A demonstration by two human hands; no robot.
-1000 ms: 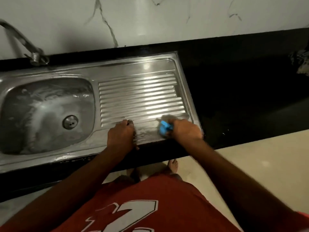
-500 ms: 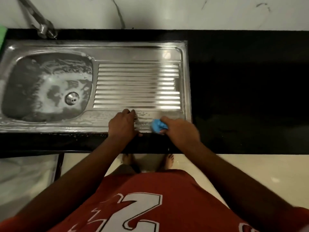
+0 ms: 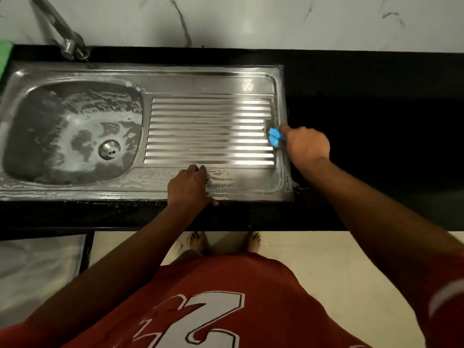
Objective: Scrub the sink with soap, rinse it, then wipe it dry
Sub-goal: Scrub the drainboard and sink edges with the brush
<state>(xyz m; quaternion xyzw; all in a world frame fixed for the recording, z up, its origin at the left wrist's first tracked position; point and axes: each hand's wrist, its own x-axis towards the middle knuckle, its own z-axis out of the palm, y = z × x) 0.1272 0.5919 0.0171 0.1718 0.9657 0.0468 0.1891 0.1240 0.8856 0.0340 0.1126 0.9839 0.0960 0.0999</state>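
Black stone table (image 3: 376,109) runs along a white, grey-veined marble wall (image 3: 251,18), with cream floor tiles (image 3: 339,259) on the near side. Set into the table at left is a stainless steel sink (image 3: 200,81). Its rounded basin (image 3: 50,136) on the left is streaked with white soap film around a round metal drain (image 3: 109,149), and its ribbed drainboard (image 3: 208,129) lies on the right. A chrome faucet (image 3: 66,37) stands at the far left corner.

The right hand (image 3: 307,144) has its grip closed round a small blue scrubbing pad (image 3: 275,138), which is pressed against the right end of the drainboard ribs. The left hand (image 3: 188,187) rests on the sink's soapy near rim, fingers loosely bent, thumb out, gripping nothing.

Half a second ago the pad was on the near rim, just right of the left hand. It now sits farther away and to the right, well apart from that hand, which has stayed put.

Most of the pad is hidden under the fingers. The faucet spout is cut off at the top, and a green object (image 3: 5,59) at the left edge cannot be made out. A red shirt with a white numeral (image 3: 226,297) partly covers two bare feet (image 3: 198,241).
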